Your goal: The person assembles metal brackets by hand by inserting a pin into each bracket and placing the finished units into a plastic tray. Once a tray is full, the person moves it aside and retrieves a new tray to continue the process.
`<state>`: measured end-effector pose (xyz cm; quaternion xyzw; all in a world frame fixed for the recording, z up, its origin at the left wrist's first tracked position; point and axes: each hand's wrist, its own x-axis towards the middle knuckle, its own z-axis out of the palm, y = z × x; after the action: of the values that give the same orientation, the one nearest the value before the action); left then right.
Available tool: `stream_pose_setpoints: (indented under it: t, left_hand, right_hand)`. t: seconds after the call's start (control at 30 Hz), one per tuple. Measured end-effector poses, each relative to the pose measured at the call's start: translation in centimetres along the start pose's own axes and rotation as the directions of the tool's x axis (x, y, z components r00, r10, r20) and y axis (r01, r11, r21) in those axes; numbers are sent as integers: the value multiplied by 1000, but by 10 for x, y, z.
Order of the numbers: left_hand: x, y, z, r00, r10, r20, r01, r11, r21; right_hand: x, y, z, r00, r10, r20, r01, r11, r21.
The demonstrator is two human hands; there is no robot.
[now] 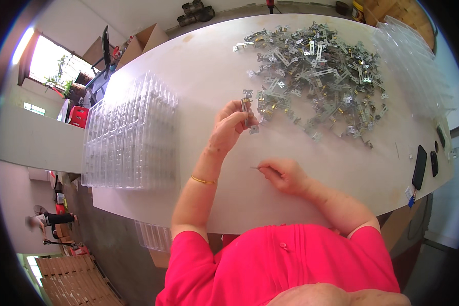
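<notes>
My left hand (pixel 233 124) is closed around a small metal bracket (pixel 247 102), held upright over the table beside the near left edge of a pile. That pile (pixel 316 71) is made of many loose silvery metal brackets, some with brass-coloured parts. Lower and to the right, my right hand (pixel 285 175) is pinched on a thin, short, pale rod-like piece (pixel 254 167) that sticks out to the left from the fingertips. The two hands are apart. What exactly the thin piece is cannot be made out.
Stacked clear plastic trays (pixel 130 132) stand on the left of the white table (pixel 209 66); more clear trays (pixel 413 66) lie at the far right. A black phone (pixel 419 167) and small dark items rest near the right edge. Another person (pixel 53 219) is in the background at left.
</notes>
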<state>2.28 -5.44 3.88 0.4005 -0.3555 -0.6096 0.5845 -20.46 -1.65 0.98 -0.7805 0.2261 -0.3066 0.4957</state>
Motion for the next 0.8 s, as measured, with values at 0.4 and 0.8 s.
stream_pose_setpoints:
  t: [0.4,0.8]
  left_hand:
    - [-10,-17,-41,994,12,-110,-35,976,-213]
    - [-16,-20,-45,990,14,-141,-42,979,-201]
  right_hand:
    - [74,17,-3,981,7,-193,2,999,44]
    - [86,42,-12,904,161,-395,-173,985,5]
